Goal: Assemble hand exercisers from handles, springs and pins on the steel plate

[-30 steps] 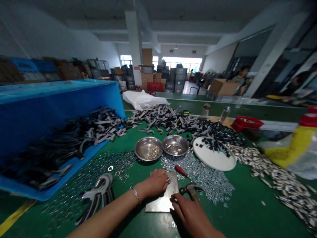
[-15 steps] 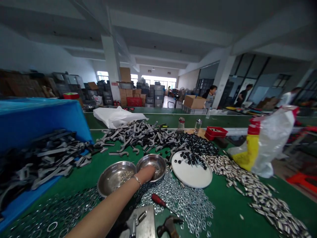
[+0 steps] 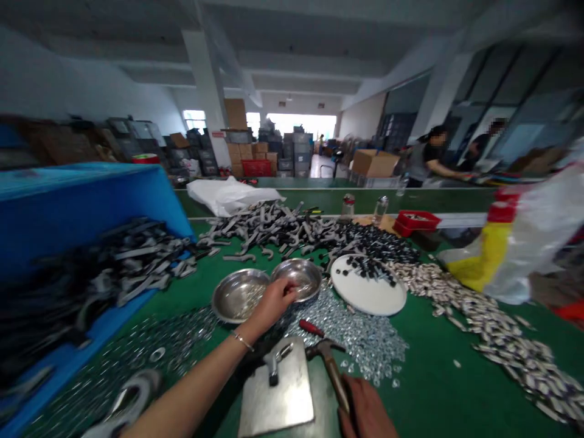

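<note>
My left hand (image 3: 270, 303) reaches forward with its fingers pinched together at the near rim of the right steel bowl (image 3: 298, 280); what it pinches is too small to make out. Beside that bowl stands a second steel bowl (image 3: 237, 296) holding small parts. My right hand (image 3: 365, 410) is at the bottom edge, wrapped round the handle of a hammer (image 3: 331, 362). Between my arms lies a flat steel plate (image 3: 278, 395) with a small metal part (image 3: 275, 360) resting on it.
A heap of nuts (image 3: 360, 337) lies by a red-handled screwdriver (image 3: 311, 328). A white round tray (image 3: 369, 293), silver sleeves (image 3: 493, 334), grey metal brackets (image 3: 269, 228), washers (image 3: 173, 340) and a blue bin (image 3: 68, 243) surround me. Two people work at the far right.
My left hand has drawn back from inside the right bowl to its near rim. My right hand has come into view holding the hammer. The camera has tilted down and the plate shows fully.
</note>
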`<state>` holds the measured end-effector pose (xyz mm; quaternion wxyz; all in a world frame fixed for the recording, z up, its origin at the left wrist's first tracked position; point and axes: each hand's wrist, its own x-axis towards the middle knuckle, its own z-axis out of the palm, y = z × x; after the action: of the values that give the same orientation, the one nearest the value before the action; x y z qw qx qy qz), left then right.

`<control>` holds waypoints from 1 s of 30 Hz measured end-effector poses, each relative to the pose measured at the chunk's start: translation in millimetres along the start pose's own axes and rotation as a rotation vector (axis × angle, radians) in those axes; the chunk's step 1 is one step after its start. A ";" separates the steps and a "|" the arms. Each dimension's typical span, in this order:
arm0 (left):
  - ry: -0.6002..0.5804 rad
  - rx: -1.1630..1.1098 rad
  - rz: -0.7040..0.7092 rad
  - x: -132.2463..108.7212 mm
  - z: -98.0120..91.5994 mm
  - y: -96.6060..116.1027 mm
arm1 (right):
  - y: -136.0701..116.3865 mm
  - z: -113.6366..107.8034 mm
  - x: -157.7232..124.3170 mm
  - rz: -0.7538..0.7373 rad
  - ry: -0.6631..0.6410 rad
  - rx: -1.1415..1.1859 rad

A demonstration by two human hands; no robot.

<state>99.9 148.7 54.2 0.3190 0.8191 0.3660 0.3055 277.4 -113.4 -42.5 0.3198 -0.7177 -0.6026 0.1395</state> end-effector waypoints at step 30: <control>-0.103 0.596 0.179 -124.1 5.2 -19.9 | -35.1 -55.3 48.5 0.118 -0.638 0.139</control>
<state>28.0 59.0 3.0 0.0547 0.9199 0.3494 0.1697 293.9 -80.7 30.3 0.1547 -0.6479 -0.6188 0.4164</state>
